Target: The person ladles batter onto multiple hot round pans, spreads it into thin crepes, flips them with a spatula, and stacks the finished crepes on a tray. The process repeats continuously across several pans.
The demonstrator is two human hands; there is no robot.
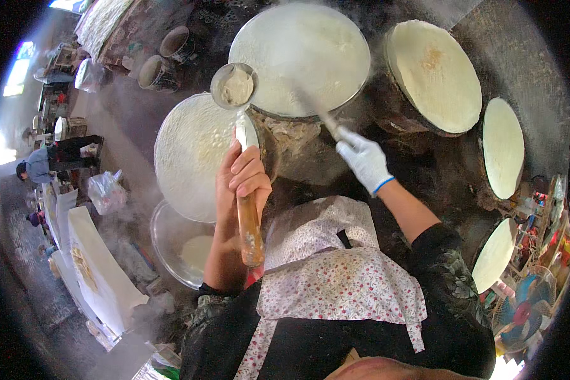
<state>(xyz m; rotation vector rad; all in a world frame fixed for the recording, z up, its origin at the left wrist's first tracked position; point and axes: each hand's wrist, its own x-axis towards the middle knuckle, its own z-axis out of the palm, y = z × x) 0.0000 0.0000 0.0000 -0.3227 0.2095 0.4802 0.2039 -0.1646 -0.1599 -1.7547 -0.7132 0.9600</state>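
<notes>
My left hand (pixel 242 177) is bare and grips the wooden handle of a metal ladle (pixel 234 86) whose bowl holds pale batter, above the edge of a round white sheet (pixel 183 155). My right hand (pixel 363 161), in a white glove, holds a thin stick (pixel 313 111) that reaches over the large steaming round griddle (pixel 301 57) covered in a white layer. The far end of the stick is blurred by steam.
Three more round griddles with pale sheets lie to the right (pixel 434 73) (pixel 503 145) (pixel 494 253). A metal basin of batter (pixel 180 244) sits below my left arm. Pots (pixel 155 71) stand at upper left. A person (pixel 41 164) stands by white tables at far left. A fan (pixel 522 313) is at lower right.
</notes>
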